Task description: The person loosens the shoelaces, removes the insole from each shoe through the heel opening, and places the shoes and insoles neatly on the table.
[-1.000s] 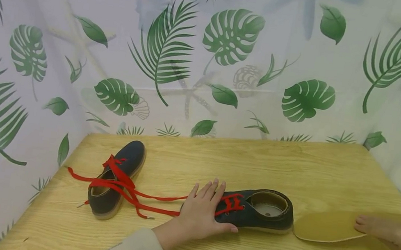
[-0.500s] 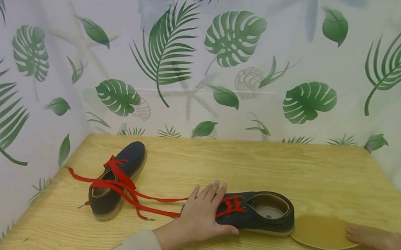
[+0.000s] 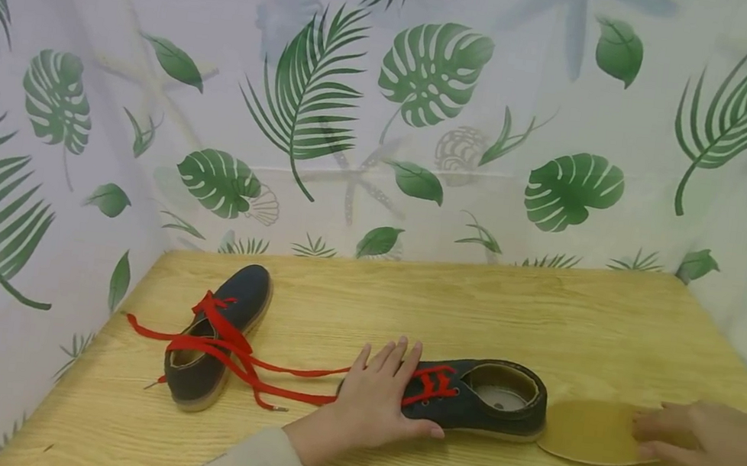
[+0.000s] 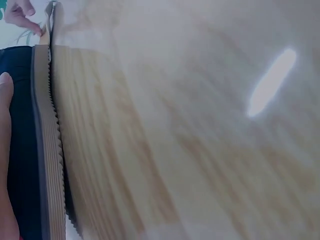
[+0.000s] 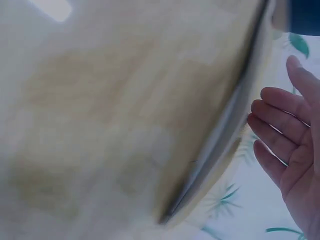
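My left hand (image 3: 371,402) lies spread over the toe of a navy canvas shoe (image 3: 507,425) with red laces, its fingers extended across the front. The shoe lies on its sole with its heel to the right. A flat tan insole (image 3: 593,431) lies directly behind the heel, its near end right at the shoe. At the insole's far end is my right hand (image 3: 703,440), thumb and fingers apart, overlapping it. In the right wrist view the right hand's fingers are loosely extended beside the insole's thin edge (image 5: 220,145).
A second navy shoe (image 3: 248,299) stands at the left of the wooden table (image 3: 476,306). Long red laces (image 3: 300,391) stretch across the table between the shoes. A leaf-printed cloth (image 3: 333,105) rises behind the table and along both sides.
My right hand has moved slightly left, and its thumb now shows apart from the fingers. The insole's right end has come down toward the table. My left hand and the shoe stay put.
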Demonstrator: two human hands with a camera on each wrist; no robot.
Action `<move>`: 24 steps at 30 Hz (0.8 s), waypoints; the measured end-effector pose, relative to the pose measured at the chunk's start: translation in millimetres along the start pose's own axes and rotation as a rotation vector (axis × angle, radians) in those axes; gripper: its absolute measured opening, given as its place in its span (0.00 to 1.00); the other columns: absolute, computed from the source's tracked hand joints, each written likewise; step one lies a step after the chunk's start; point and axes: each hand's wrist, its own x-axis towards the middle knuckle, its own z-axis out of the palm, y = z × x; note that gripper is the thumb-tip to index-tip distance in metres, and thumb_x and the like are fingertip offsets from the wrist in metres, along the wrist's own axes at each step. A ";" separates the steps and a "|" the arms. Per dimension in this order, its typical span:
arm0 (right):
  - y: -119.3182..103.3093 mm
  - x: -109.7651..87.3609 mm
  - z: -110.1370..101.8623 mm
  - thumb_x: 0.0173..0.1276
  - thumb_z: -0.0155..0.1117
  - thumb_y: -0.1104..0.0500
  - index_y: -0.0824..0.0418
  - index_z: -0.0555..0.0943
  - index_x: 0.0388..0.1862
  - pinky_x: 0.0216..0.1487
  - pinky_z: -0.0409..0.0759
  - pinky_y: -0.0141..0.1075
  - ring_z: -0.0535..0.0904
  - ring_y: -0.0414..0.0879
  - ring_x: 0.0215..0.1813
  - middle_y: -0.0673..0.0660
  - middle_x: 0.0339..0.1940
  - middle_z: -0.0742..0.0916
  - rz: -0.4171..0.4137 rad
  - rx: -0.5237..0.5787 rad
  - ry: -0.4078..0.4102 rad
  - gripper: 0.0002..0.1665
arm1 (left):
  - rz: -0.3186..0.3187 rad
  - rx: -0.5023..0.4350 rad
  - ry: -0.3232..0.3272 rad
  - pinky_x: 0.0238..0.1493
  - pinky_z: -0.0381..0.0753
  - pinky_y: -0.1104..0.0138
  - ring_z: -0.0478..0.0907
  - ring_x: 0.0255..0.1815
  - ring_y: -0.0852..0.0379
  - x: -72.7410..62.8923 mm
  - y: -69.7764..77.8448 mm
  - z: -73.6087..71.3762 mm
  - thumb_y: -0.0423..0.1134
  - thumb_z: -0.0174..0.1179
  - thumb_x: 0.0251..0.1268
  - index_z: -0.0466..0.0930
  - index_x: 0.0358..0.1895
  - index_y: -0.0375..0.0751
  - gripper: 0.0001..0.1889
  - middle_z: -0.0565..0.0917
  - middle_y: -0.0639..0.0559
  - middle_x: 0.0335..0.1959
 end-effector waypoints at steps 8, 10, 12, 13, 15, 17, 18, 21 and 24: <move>-32.3 50.1 -34.8 0.65 0.64 0.53 0.59 0.85 0.47 0.33 0.78 0.29 0.80 0.30 0.38 0.51 0.41 0.89 0.108 0.100 0.044 0.15 | 0.152 -0.070 0.249 0.71 0.55 0.50 0.56 0.74 0.54 -9.0 11.3 -11.6 0.74 0.50 0.54 0.52 0.74 0.43 0.51 0.61 0.48 0.73; -40.7 66.1 -41.9 0.67 0.62 0.53 0.61 0.83 0.49 0.33 0.79 0.32 0.81 0.32 0.38 0.54 0.43 0.88 0.105 0.157 0.014 0.17 | 0.275 -0.128 0.441 0.68 0.65 0.55 0.66 0.68 0.55 -12.2 17.1 -14.3 0.67 0.56 0.58 0.64 0.69 0.40 0.43 0.70 0.48 0.67; -48.7 80.8 -48.3 0.68 0.60 0.53 0.62 0.83 0.51 0.35 0.80 0.33 0.82 0.35 0.40 0.56 0.45 0.88 0.099 0.232 -0.010 0.18 | 0.385 -0.210 0.617 0.61 0.73 0.62 0.75 0.60 0.57 -14.8 24.2 -16.5 0.58 0.62 0.59 0.74 0.61 0.37 0.34 0.78 0.48 0.59; -52.4 87.6 -51.0 0.69 0.60 0.53 0.62 0.82 0.52 0.36 0.81 0.33 0.83 0.37 0.41 0.56 0.45 0.87 0.095 0.269 -0.027 0.18 | 0.423 -0.269 0.675 0.58 0.75 0.65 0.78 0.56 0.58 -16.1 28.1 -17.0 0.54 0.63 0.59 0.77 0.58 0.36 0.29 0.81 0.48 0.55; -58.2 100.2 -55.0 0.69 0.59 0.53 0.63 0.82 0.52 0.37 0.81 0.33 0.84 0.40 0.42 0.58 0.46 0.87 0.072 0.321 -0.057 0.18 | 0.444 -0.436 0.705 0.50 0.78 0.72 0.81 0.49 0.60 -20.4 37.3 -19.6 0.47 0.65 0.60 0.81 0.52 0.36 0.21 0.84 0.48 0.49; -62.7 111.3 -57.9 0.70 0.58 0.53 0.64 0.82 0.52 0.37 0.81 0.32 0.84 0.41 0.42 0.57 0.46 0.87 0.060 0.365 -0.093 0.19 | 0.386 -0.707 0.595 0.47 0.79 0.74 0.82 0.45 0.61 -26.6 47.1 -22.4 0.43 0.64 0.61 0.82 0.50 0.36 0.17 0.85 0.48 0.46; -64.3 116.5 -58.9 0.70 0.58 0.52 0.64 0.82 0.51 0.38 0.81 0.32 0.84 0.41 0.43 0.56 0.45 0.87 0.058 0.376 -0.108 0.19 | 0.326 -0.866 0.512 0.45 0.79 0.74 0.82 0.43 0.62 -29.5 51.8 -24.1 0.42 0.64 0.61 0.83 0.49 0.37 0.16 0.86 0.48 0.45; -67.2 130.4 -62.1 0.70 0.58 0.52 0.67 0.81 0.51 0.35 0.81 0.32 0.83 0.41 0.37 0.55 0.44 0.87 0.098 0.465 -0.197 0.21 | 0.061 -1.311 0.251 0.41 0.80 0.73 0.83 0.39 0.63 -35.1 64.2 -29.6 0.40 0.64 0.61 0.83 0.47 0.37 0.14 0.86 0.47 0.43; -67.1 142.0 -64.8 0.69 0.60 0.53 0.70 0.80 0.51 0.32 0.81 0.32 0.81 0.41 0.33 0.54 0.42 0.86 0.189 0.592 -0.293 0.22 | -0.167 -1.580 0.024 0.41 0.82 0.71 0.84 0.39 0.61 -34.2 72.4 -31.9 0.37 0.64 0.60 0.82 0.48 0.34 0.14 0.86 0.46 0.42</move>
